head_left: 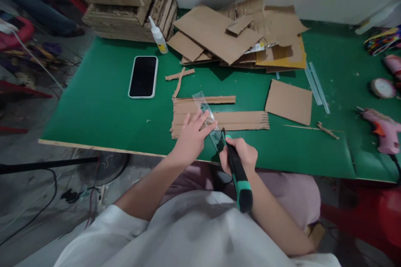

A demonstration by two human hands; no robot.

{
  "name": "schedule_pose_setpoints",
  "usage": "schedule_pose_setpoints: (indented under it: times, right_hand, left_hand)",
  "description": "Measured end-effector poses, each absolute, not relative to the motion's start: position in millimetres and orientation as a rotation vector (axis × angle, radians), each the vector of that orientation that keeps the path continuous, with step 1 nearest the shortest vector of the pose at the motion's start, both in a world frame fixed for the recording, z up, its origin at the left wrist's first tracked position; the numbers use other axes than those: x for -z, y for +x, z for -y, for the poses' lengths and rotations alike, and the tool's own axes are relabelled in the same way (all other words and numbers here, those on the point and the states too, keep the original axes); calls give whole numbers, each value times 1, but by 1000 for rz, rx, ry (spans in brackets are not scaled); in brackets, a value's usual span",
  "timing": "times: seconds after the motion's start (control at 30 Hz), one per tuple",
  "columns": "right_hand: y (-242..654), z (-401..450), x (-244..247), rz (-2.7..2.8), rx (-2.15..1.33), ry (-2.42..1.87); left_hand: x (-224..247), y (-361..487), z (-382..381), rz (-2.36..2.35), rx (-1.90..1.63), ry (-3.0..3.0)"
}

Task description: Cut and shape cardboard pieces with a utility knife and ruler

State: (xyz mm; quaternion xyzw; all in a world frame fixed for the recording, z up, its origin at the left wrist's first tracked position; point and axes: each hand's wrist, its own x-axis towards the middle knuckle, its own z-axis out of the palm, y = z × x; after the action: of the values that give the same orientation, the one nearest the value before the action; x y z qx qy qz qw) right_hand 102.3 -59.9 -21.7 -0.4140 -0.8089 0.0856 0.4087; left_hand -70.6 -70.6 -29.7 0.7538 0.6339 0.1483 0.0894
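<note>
My left hand [191, 137] lies with fingers spread over a clear plastic ruler [216, 137], pressing it down. The ruler slants across ridged cardboard strips [244, 120] that lie side by side near the table's front edge. In my right fist [247, 155] is a black and green utility knife [236, 167], its tip at the ruler's right edge, by the lower edge of the cardboard. Whether the blade touches the cardboard I cannot tell. Above the strips, two thin cardboard pieces [180, 76] lie crossed.
A phone [143, 77] and white glue bottle [158, 37] stand left of a cardboard pile [216, 33]. Stacked cardboard crates [125, 16] fill the back left. Rightward are a cardboard rectangle [288, 102], glue sticks [317, 87], a twig [327, 130], tape roll [382, 88] and pink glue gun [385, 129].
</note>
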Motion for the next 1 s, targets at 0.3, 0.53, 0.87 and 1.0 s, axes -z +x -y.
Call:
schedule_pose_setpoints:
  times: [0.3, 0.53, 0.87, 1.0]
  right_hand:
    - [121, 74, 20, 1913, -421, -1130]
    - [155, 70, 34, 1569, -499, -1433]
    - [155, 57, 40, 2020, -247, -1193]
    - [172, 54, 38, 1792, -330, -1319]
  left_hand:
    - [30, -68, 69, -1943, -437, 2289]
    - [27, -71, 69, -1933, -383, 2431]
    - [20, -51, 59, -1845, -603, 2609]
    - [15, -52, 49, -1730, -516, 2610]
